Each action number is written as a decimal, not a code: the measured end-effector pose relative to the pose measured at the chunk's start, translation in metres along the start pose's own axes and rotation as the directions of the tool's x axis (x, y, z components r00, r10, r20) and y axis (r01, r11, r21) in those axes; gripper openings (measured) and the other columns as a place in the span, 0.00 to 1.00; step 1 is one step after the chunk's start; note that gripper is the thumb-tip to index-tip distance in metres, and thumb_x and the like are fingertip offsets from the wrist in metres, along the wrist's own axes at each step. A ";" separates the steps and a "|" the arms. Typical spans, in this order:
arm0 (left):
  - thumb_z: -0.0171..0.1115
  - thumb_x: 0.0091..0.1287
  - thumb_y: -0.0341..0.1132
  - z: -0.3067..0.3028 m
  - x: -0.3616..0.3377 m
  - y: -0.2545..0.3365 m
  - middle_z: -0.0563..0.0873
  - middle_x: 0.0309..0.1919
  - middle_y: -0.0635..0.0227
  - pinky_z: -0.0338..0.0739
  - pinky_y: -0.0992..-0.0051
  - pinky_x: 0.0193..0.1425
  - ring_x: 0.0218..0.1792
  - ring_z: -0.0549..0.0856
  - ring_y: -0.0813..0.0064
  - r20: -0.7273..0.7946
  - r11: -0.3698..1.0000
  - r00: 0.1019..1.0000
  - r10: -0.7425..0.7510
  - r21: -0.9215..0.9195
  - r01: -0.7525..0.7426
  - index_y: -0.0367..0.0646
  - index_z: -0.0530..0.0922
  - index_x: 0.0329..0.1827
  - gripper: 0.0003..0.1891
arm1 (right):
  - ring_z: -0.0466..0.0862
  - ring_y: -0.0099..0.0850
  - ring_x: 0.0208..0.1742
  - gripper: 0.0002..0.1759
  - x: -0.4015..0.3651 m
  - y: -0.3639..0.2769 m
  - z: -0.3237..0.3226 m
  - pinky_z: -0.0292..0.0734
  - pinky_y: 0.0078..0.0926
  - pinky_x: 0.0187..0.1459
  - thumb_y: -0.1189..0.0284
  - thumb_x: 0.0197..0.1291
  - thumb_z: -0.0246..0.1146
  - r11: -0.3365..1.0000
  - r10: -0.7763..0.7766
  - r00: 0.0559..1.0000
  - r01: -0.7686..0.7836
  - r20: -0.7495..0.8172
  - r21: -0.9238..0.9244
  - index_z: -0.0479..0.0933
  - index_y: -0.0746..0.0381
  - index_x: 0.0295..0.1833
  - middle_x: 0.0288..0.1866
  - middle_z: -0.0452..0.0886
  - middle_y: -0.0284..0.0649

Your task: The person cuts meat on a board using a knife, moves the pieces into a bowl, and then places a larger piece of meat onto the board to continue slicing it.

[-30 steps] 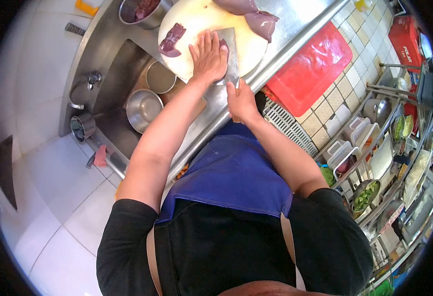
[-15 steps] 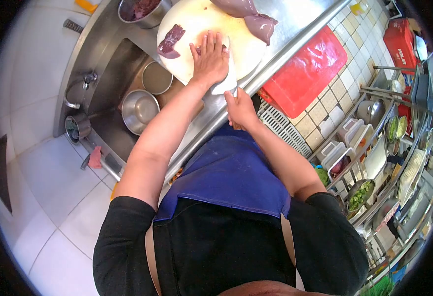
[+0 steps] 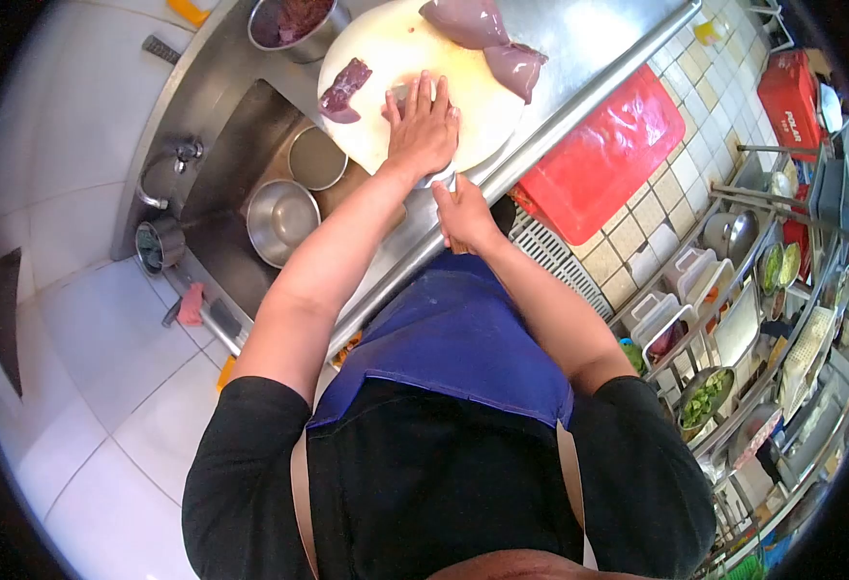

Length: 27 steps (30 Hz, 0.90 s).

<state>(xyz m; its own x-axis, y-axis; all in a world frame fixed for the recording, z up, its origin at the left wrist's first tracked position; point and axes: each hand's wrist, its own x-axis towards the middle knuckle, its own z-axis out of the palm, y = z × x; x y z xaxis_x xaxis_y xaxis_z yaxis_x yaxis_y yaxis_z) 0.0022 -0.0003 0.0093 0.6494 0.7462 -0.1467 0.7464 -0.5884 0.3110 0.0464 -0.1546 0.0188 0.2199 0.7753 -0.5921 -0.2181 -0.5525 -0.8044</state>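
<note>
My left hand [image 3: 424, 130] lies flat with fingers spread, pressing a piece of dark raw meat that it mostly hides against the round white cutting board [image 3: 376, 53]. Close to my body, my right hand [image 3: 465, 215] is wrapped around the handle of a knife [image 3: 438, 180]. Most of its blade is hidden beneath my left palm. A cut slab of dark red meat, likely liver [image 3: 345, 92], rests at the board's left side. Larger glossy liver lobes [image 3: 516, 71] lie at the far right of the board, one hanging over its rim.
Left of the board stands a metal pot [image 3: 299, 48] with dark red meat inside. The steel sink [image 3: 221, 184] holds a metal bowl [image 3: 282, 224] and a round container [image 3: 318, 158]. A red lidded bin [image 3: 603, 155] and a crowded rack [image 3: 724, 319] are on the right.
The knife blade, plainly visible beside my left hand before, has slid leftward under the palm. My right hand has shifted slightly left. The whole view has shifted a little.
</note>
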 end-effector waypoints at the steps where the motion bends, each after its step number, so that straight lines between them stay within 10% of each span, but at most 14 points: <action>1: 0.33 0.87 0.52 -0.001 0.002 0.002 0.46 0.92 0.53 0.26 0.39 0.90 0.91 0.44 0.54 -0.010 1.000 1.000 0.000 0.003 0.000 0.45 0.49 0.92 0.35 | 0.79 0.32 0.13 0.18 -0.002 -0.002 -0.003 0.74 0.35 0.17 0.60 0.82 0.58 1.000 -0.010 1.000 0.010 0.002 -0.002 0.73 0.68 0.52 0.19 0.77 0.40; 17: 0.32 0.88 0.53 -0.002 0.023 0.013 0.47 0.92 0.55 0.30 0.47 0.92 0.91 0.44 0.57 0.027 0.998 0.998 0.057 -0.019 -0.056 0.52 0.46 0.93 0.35 | 0.76 0.28 0.14 0.18 -0.019 -0.006 -0.030 0.74 0.33 0.16 0.60 0.83 0.57 0.970 0.091 0.983 -0.052 0.156 -0.237 0.72 0.67 0.57 0.20 0.75 0.37; 23: 0.53 0.81 0.53 -0.013 0.024 -0.003 0.51 0.89 0.45 0.38 0.49 0.92 0.90 0.48 0.48 -0.135 0.980 0.987 0.081 -0.172 -0.104 0.47 0.53 0.91 0.40 | 0.79 0.31 0.14 0.18 -0.006 -0.020 -0.022 0.75 0.34 0.16 0.59 0.84 0.57 0.937 0.014 0.989 0.039 0.150 -0.347 0.72 0.66 0.56 0.20 0.77 0.42; 25: 0.62 0.77 0.50 -0.024 0.018 -0.014 0.53 0.88 0.42 0.41 0.48 0.92 0.89 0.50 0.45 -0.228 0.961 0.970 0.088 -0.236 -0.143 0.44 0.57 0.89 0.42 | 0.87 0.47 0.23 0.19 -0.015 -0.049 -0.026 0.82 0.47 0.27 0.59 0.83 0.57 0.865 0.065 0.991 0.003 0.118 -0.502 0.72 0.67 0.57 0.26 0.84 0.54; 27: 0.72 0.70 0.42 -0.035 0.008 -0.021 0.56 0.86 0.38 0.49 0.47 0.90 0.87 0.53 0.40 -0.356 0.901 0.934 0.000 -0.405 -0.154 0.40 0.62 0.86 0.44 | 0.89 0.63 0.38 0.19 -0.007 -0.041 -0.035 0.83 0.59 0.43 0.61 0.81 0.57 0.602 -0.285 0.950 0.282 0.129 -0.747 0.72 0.69 0.58 0.35 0.87 0.65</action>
<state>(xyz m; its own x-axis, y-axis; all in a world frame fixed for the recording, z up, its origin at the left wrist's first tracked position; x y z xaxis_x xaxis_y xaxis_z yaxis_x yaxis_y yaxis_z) -0.0137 0.0286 0.0341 0.5548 0.8083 0.1972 0.5134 -0.5191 0.6834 0.0874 -0.1487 0.0542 0.1482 0.9334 -0.3268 0.6408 -0.3423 -0.6872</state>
